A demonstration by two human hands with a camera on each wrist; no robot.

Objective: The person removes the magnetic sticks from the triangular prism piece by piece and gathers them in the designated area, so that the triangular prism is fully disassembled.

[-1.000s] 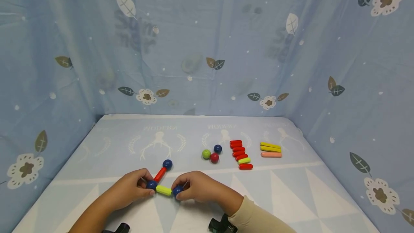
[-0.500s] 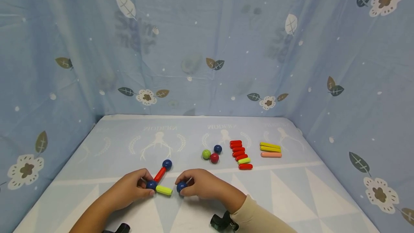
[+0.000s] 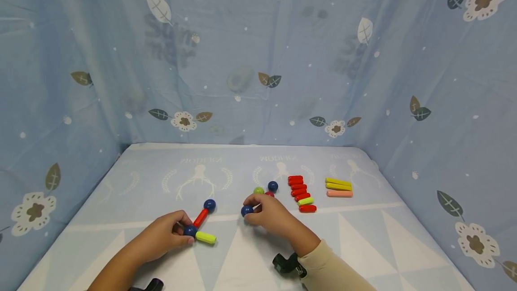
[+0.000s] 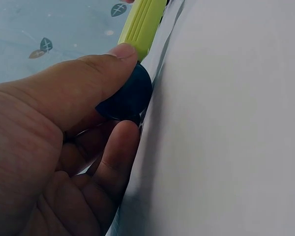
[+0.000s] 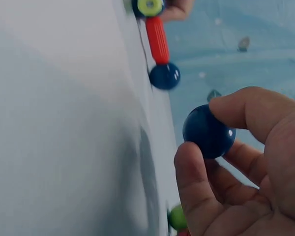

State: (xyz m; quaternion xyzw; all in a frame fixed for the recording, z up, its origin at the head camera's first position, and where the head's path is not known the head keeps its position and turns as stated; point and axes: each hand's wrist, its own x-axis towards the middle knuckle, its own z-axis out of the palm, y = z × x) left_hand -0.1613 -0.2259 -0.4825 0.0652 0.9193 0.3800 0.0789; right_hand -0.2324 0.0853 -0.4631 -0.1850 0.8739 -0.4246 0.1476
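My left hand [image 3: 167, 232] pinches a blue ball [image 3: 190, 231] between thumb and fingers. Joined to that ball are a red rod [image 3: 200, 218], leading to another blue ball [image 3: 209, 205], and a lime-green rod [image 3: 206, 237] whose right end is bare. In the left wrist view the thumb lies along the ball [image 4: 130, 96] and the ribbed green rod [image 4: 141, 27]. My right hand [image 3: 272, 217] grips a loose blue ball [image 5: 209, 132] by its fingertips, to the right of the joined pieces. It partly hides a red ball [image 3: 269, 194] behind it.
Beyond the right hand sit a green ball [image 3: 258, 190] and a blue ball [image 3: 273, 186]. Several red rods [image 3: 299, 187] and one lime rod [image 3: 305, 201] form a column to the right. Yellow rods [image 3: 338, 186] and a pink rod [image 3: 339, 194] lie farther right. Patterned curtains [image 3: 258, 57] surround the table.
The right hand has pulled the blue ball off the green rod's end and carried it right and away from me, toward the loose balls. The left hand has stayed in place.
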